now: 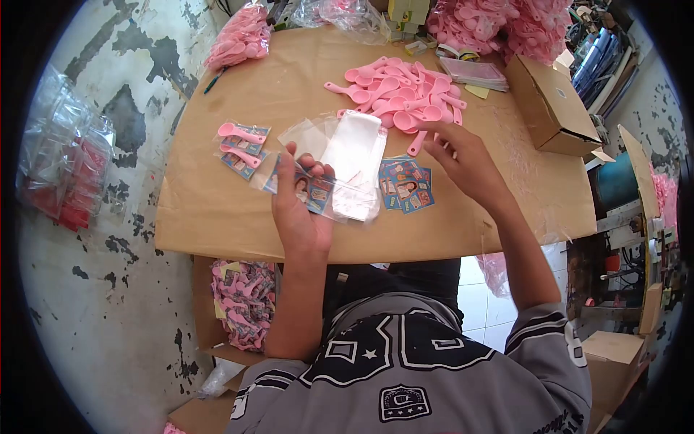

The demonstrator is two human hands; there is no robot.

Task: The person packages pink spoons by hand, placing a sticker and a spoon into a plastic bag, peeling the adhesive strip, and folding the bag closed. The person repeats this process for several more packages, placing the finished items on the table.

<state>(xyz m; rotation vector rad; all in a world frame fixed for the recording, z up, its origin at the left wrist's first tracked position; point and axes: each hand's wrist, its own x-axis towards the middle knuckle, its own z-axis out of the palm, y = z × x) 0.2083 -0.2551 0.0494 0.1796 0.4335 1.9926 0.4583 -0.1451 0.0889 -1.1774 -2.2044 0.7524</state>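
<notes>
Left hand point(300, 210) pinches a bagged card point(318, 194) in its fingers; right hand point(470, 163) curls at the spoons point(397, 90), its grip unclear.

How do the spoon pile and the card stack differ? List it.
The spoon pile is plain pink; the card stack is mostly blue with printed pictures.
The spoon pile is heaped and jumbled; the card stack lies flat.
The spoon pile spreads wider than the card stack.
Both rest on the brown tabletop.
</notes>
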